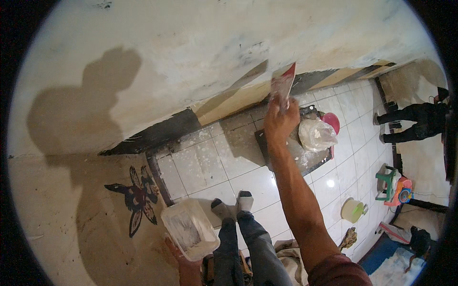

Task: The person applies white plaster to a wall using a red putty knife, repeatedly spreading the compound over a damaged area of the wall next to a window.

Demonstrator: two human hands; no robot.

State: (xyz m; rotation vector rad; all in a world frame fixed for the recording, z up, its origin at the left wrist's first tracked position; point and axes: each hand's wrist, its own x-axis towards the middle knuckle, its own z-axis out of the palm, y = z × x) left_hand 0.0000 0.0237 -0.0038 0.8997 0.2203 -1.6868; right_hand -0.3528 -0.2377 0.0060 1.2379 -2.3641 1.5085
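Observation:
My right hand (pixel 281 119) is stretched out ahead, its fingers closed round a putty knife (pixel 282 83) with a wide blade, partly red. The blade is at the patchy white wall (pixel 200 62); whether it touches the surface I cannot tell. Low on the left, my left hand (pixel 180 251) grips a translucent plastic tub (pixel 190 229) by its side and underside. White paste is smeared over the inside of the tub. Most of the left hand's fingers are hidden under it.
Below the wall, a dark board (pixel 305 162) bears an open bag (pixel 317 135) of white stuff beside a pink bowl (pixel 331 122). White spatters mark the tiled floor (pixel 200 164). A green tub (pixel 352 210), a green stool (pixel 385 183) and another person (pixel 415 121) are at the right.

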